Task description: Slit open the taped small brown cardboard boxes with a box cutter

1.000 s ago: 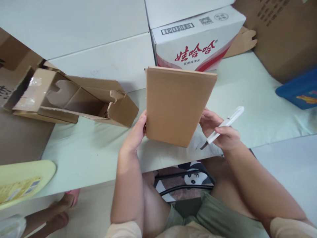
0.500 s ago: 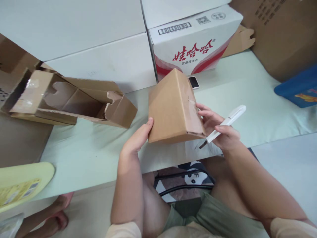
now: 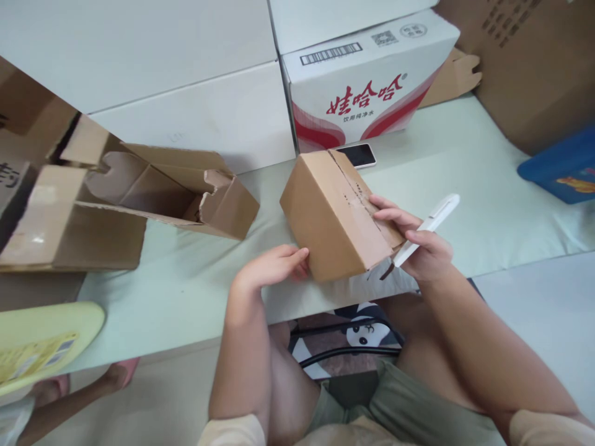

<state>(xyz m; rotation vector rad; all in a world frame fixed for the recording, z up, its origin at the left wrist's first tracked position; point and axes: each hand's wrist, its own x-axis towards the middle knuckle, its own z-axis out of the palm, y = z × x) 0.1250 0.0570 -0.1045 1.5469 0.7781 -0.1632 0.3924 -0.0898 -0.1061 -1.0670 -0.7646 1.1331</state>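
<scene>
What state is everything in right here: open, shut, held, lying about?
small box: shut, tilted, seam tape ragged.
cutter: blade out, gripped in the right hand.
left hand: laid against the small box's near side.
opened box: on its side, flaps torn open, looks empty.
phone: face up, screen dark, partly behind the small box.
printed carton: shut.

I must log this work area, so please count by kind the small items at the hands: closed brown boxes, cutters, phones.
box: 1
cutter: 1
phone: 1
Total: 3
</scene>
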